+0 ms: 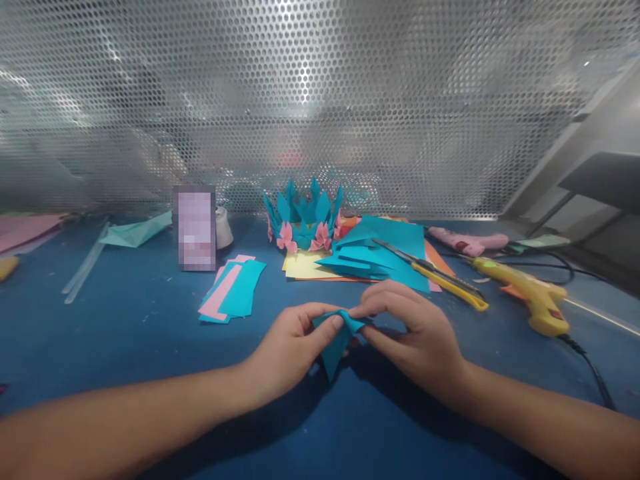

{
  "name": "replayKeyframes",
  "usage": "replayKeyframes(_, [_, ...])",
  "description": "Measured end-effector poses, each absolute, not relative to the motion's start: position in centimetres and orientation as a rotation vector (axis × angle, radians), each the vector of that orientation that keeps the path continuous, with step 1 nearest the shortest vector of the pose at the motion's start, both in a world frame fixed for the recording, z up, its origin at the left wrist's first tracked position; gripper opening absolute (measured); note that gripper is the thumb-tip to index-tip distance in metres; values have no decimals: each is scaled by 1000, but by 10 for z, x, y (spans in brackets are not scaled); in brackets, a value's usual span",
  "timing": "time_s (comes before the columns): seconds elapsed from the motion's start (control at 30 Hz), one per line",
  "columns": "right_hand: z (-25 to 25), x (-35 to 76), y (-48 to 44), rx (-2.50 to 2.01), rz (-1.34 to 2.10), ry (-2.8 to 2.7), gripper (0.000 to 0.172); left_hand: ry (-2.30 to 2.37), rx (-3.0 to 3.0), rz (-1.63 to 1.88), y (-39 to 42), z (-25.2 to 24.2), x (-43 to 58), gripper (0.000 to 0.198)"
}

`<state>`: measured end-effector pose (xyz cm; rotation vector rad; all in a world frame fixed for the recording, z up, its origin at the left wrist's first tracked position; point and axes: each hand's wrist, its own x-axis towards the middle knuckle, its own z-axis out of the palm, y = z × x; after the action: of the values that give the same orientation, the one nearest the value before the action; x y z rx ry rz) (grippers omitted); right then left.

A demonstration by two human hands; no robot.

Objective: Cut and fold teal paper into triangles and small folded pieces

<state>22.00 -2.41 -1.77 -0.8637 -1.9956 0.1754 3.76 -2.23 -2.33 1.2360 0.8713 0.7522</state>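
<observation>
My left hand (290, 350) and my right hand (415, 333) meet at the middle of the blue table, both pinching a small folded teal paper piece (336, 340) whose point hangs down toward the table. Fingers of both hands are closed on its upper edge. Beyond the hands stands a teal paper crown with pink paper flowers (303, 220). To its right lies a pile of teal, yellow and orange paper sheets (370, 257).
Yellow-handled scissors (440, 279) lie on the paper pile. A yellow glue gun (530, 290) with its cable and a pink glue gun (465, 241) lie at right. Teal and pink paper strips (233, 290) lie left of centre, glue sticks (85, 267) and a folded teal sheet (135, 231) farther left. A perforated metal screen (320, 100) closes the back.
</observation>
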Motion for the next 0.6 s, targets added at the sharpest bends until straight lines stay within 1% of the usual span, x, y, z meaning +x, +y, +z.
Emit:
replayKeyframes(0.37, [-14,220,-27,-818,169,-2027,16,835,1176,768,-22,-21,36,31])
replayKeyframes(0.6, [-15,218,-27,-881,167,-1991,11,824,1181,784,-22,-22,35,31])
